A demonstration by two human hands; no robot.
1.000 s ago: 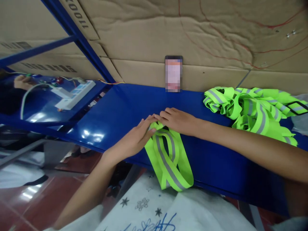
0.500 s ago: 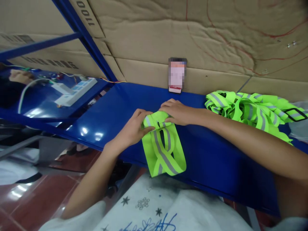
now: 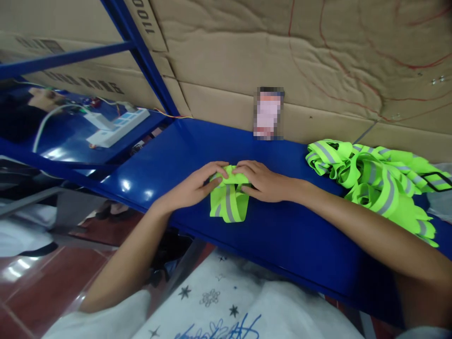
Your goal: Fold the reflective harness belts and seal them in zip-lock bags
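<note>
A neon yellow-green reflective strap (image 3: 229,202) with grey stripes lies over the blue tabletop in front of me, its far end gathered into a fold. My left hand (image 3: 203,183) pinches the left side of that fold between thumb and fingers. On the right side, my right hand (image 3: 259,181) closes over the same fold, fingers on top and thumb underneath. A short loop of the strap hangs toward me below both hands. The underside of the fold is hidden by my fingers.
More reflective straps (image 3: 374,174) lie heaped at the right, with a black buckle (image 3: 437,181). A phone (image 3: 268,113) leans against the cardboard wall (image 3: 226,70). Left, beyond a blue frame post (image 3: 150,66), are a white power strip (image 3: 118,127) and another person's hand (image 3: 45,99).
The hanging loop has become much shorter as the strap is folded up between my hands. My right hand has come lower on the fold. The view has shifted slightly.
</note>
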